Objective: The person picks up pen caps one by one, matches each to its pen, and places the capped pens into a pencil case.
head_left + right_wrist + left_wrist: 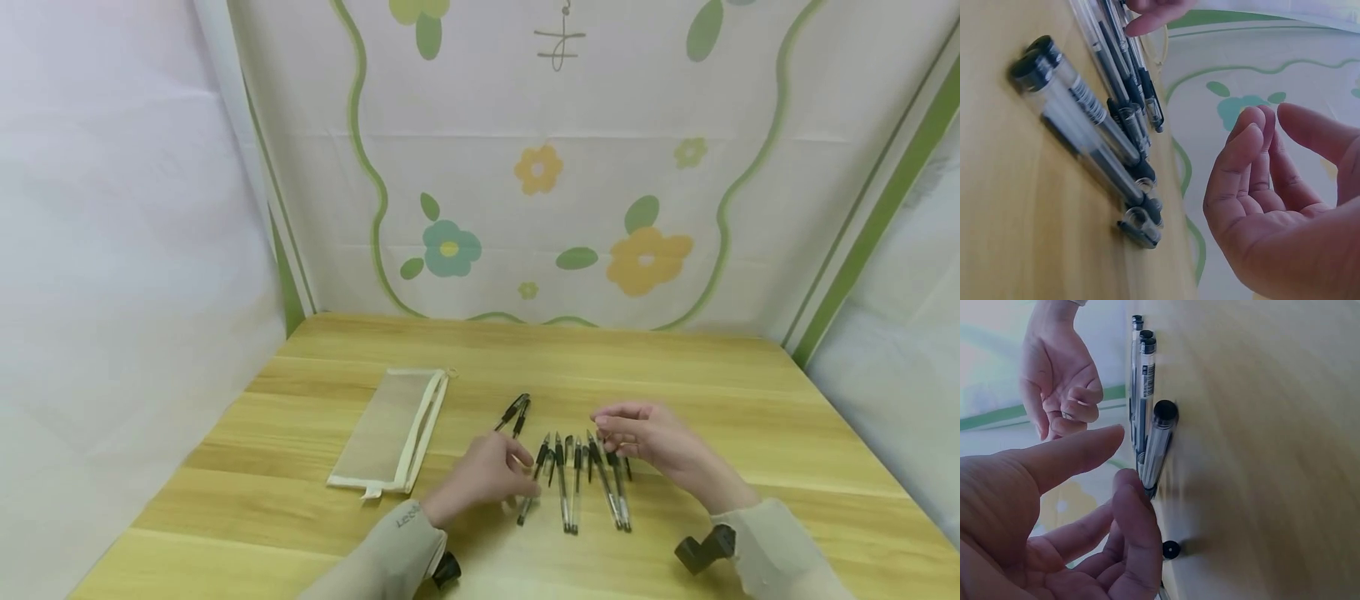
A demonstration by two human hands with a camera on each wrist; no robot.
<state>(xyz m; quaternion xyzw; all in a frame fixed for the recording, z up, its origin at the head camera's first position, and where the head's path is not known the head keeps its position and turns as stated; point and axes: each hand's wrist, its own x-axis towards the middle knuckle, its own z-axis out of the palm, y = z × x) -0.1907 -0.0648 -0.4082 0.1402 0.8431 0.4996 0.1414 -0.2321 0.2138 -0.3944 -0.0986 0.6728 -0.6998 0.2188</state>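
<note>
I see a row of pens (577, 483) on the wooden table (750, 433), lying side by side with their long axes running roughly from 12 to 6 o'clock in the head view, capped ends toward 12. Each pen has a clear barrel, a dark ink core and a black cap with a clip; the right wrist view shows black end plugs and small printed labels on the barrels. I count about six in the row, though the overlaps leave the number uncertain, plus two more pens (514, 412) lying apart at 11 o'clock of the row, tilted toward 1 o'clock.

My left hand (487, 475) sits at the 9 o'clock end of the row, fingers loosely curved, fingertips (1132, 487) touching the nearest pen (1159, 447); it clasps nothing. My right hand (648, 437) hovers over the 3 o'clock end, fingers relaxed and slightly bent, holding nothing.

One pale mesh pouch (393, 429) with a cream zipper edge lies at 9 o'clock of the pens, well apart from them.
</note>
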